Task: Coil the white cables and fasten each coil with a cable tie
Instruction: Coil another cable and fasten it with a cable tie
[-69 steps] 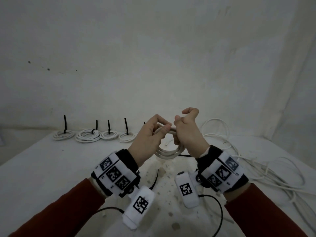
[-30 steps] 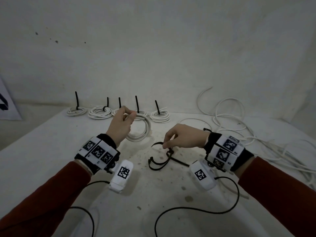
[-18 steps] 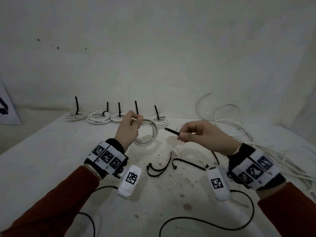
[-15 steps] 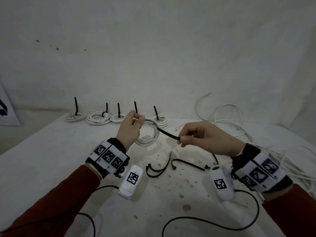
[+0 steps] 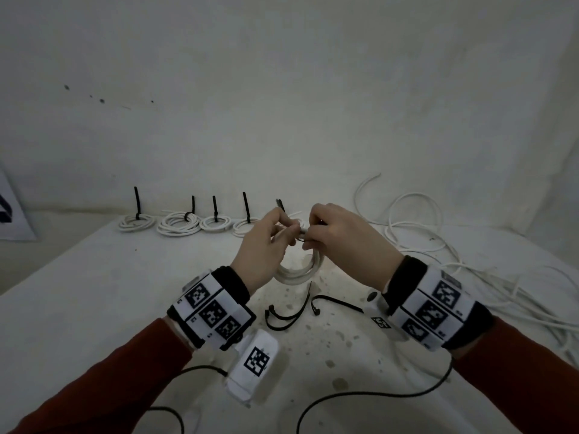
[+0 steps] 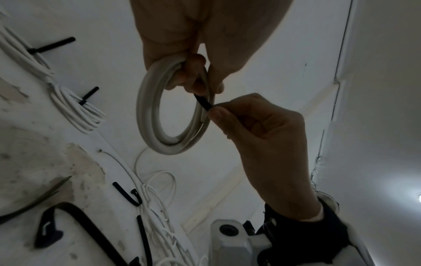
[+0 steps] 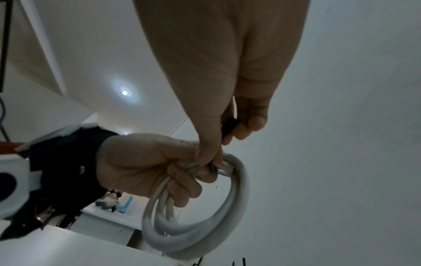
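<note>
Left hand (image 5: 262, 249) is gripping one white cable coil (image 5: 299, 270) above the worktop (image 5: 94, 292), fingers curled round its top; right hand (image 5: 341, 242) is pinching one black cable tie (image 6: 203, 103) against the coil's strands. Four tied coils (image 5: 178, 223) are lying in a row at the worktop's far edge, a fifth partly hidden behind the hands; at least two spare ties (image 5: 283, 314) are lying just below the held coil, and loose white cables (image 5: 501, 296) are sprawling to the right. White, stained worktop is meeting a plain white wall (image 5: 282, 104).
</note>
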Demonstrator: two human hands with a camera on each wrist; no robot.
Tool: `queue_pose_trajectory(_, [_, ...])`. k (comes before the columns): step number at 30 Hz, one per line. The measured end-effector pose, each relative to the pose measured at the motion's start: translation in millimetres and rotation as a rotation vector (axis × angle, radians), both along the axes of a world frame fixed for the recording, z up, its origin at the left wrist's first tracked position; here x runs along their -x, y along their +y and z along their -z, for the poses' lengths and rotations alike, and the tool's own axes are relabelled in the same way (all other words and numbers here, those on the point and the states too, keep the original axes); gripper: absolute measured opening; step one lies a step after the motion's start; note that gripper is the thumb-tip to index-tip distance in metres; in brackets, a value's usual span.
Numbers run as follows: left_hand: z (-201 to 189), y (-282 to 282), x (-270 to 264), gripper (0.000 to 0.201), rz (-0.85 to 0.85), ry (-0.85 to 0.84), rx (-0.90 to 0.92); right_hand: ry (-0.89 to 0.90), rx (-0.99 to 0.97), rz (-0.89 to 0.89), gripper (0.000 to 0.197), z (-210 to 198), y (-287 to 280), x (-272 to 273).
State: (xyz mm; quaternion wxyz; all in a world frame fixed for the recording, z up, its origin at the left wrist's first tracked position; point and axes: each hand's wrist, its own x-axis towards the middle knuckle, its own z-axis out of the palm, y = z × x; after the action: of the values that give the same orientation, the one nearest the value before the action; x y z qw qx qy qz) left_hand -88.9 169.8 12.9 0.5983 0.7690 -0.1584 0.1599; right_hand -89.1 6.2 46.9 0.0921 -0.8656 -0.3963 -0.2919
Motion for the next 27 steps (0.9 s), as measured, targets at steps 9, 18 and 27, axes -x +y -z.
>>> queue_pose_trajectory(9, [2.8, 1.2, 8.9, 0.02, 0.071, 0.017, -0.065, 0.136, -0.315, -0.189, 0.013, 4.2, -4.5, 3.1])
queue_pose_trajectory(18, [3.3, -0.4, 21.6, 0.019, 0.238, 0.118, 0.0, 0.613, -0.771, -0.173, 0.018, -12.1, -15.1, 5.3])
queue_pose_trajectory(27, [3.5, -0.2, 26.7, 0.02, 0.275, 0.066, 0.075, 0.659, -0.879, -0.188, 0.02, -11.1, -7.7, 4.1])
